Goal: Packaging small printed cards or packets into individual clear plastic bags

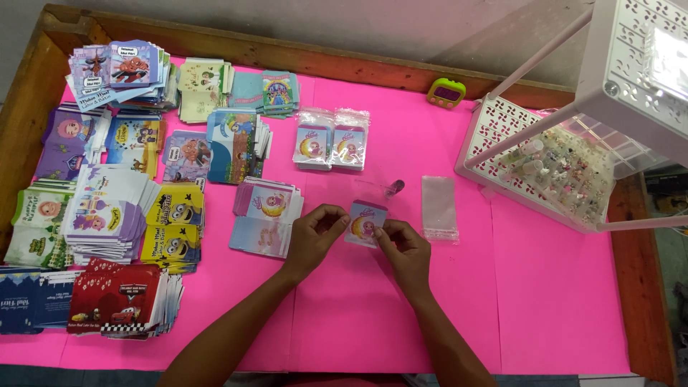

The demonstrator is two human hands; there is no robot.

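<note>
A small pink card (364, 223) with a cartoon figure on a yellow moon is held between both my hands over the pink table cover (545, 301). My left hand (313, 238) pinches its left edge. Its right edge is gripped by my right hand (403, 247). Just left of my left hand lies a stack of similar pink cards (266, 215). A pile of clear plastic sleeves (438, 208) lies to the right of the card. Two bagged cards (332, 145) rest further back.
Many stacks of colourful cartoon cards (122, 208) cover the left half of the table. A white perforated rack (552, 165) with small trinkets stands at the right. A small green timer (446, 93) sits near the wooden back edge (301, 54).
</note>
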